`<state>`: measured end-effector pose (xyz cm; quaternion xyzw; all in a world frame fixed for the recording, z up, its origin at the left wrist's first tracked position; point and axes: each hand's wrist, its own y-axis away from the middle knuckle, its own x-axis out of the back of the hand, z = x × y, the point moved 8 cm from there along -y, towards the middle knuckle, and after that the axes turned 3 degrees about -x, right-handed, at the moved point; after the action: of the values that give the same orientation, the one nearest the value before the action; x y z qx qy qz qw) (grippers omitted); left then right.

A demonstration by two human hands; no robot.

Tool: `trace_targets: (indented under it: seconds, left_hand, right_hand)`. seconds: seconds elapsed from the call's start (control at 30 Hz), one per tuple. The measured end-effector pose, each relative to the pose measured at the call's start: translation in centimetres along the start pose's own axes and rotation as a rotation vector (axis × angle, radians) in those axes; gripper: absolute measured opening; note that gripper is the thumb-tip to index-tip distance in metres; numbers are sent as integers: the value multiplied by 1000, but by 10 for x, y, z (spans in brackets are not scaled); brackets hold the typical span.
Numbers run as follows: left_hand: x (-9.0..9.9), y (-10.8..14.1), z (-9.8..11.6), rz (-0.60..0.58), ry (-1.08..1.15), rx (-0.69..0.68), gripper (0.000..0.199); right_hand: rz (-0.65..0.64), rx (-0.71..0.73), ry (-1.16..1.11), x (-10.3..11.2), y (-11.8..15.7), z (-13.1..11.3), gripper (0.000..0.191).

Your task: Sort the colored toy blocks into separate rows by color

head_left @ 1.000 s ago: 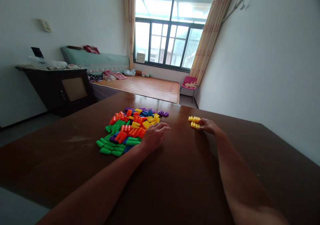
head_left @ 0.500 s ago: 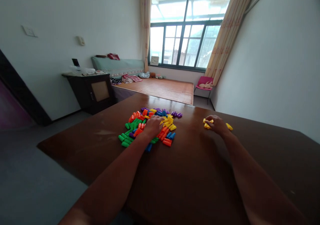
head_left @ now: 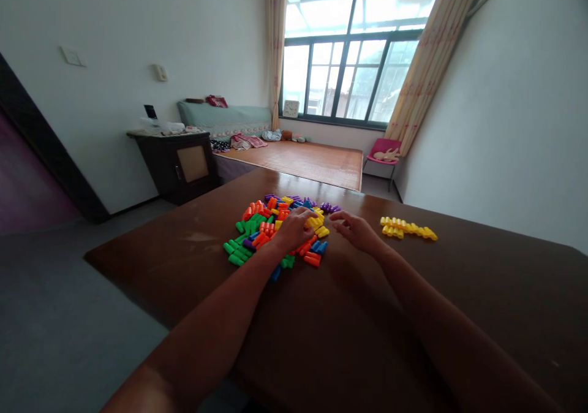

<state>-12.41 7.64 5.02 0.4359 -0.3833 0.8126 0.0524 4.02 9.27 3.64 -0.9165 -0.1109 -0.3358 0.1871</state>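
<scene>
My left hand (head_left: 294, 229) is over a mixed pile of small ribbed plastic building pieces. Its fingers curl closed around a yellow plastic piece (head_left: 314, 222) at the pile's right side. My right hand (head_left: 354, 228) hovers just right of the pile, palm down, fingers apart and pointing left, with nothing visible in them. Farther right lies a group of yellow plastic pieces (head_left: 404, 226), laid side by side in a row. Green pieces (head_left: 237, 253) spread along the pile's left edge, orange pieces (head_left: 313, 260) lie at its front right, and purple pieces (head_left: 329, 208) at its back.
The brown table (head_left: 349, 327) has a glossy top. Beyond its far edge is a bed (head_left: 312, 159) with a mat. A dark cabinet (head_left: 184, 162) stands at the left, and a pink chair (head_left: 383, 152) holds a soft toy near the right wall.
My right hand has left the yellow group and moved left towards the pile, its fingers now apart. My left hand stays over the pile. The camera view has shifted slightly.
</scene>
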Motion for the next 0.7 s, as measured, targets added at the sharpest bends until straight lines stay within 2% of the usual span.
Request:
trace_targets:
  seconds: [0.1,0.17,0.2,0.27,0.33,0.43,0.5,0.53,0.6,0.7]
  left_hand:
    - [-4,0,17,2,110,-131,44]
    - [-8,2,25,-14,125,-179,47]
    - [-9,3,26,-22,118,-191,49]
    - [-11,5,28,-35,87,-206,49]
    - [-12,5,28,-41,50,-217,45]
    - [-12,5,26,-26,6,-213,37]
    - [-12,5,24,-18,-13,-209,34]
    - [-13,5,24,-17,-20,-209,33]
    - [-14,5,24,-20,-30,-213,32]
    - [-15,5,21,-25,-35,-206,31]
  right_hand:
    - [-56,-99,-303,-21,-3,0,35]
    - [-73,-141,-397,-19,-5,7,39]
    - [-70,-167,-407,-11,-5,14,42]
    - [-50,-242,-376,20,0,35,46]
    - [0,-340,-298,67,13,65,46]
    - [153,-512,-155,142,46,118,41]
    - [239,-692,-66,174,71,156,33]
    - [268,-770,-37,181,81,171,30]
    - [300,-863,-16,183,94,192,25]
    - [326,-849,-40,171,94,201,22]
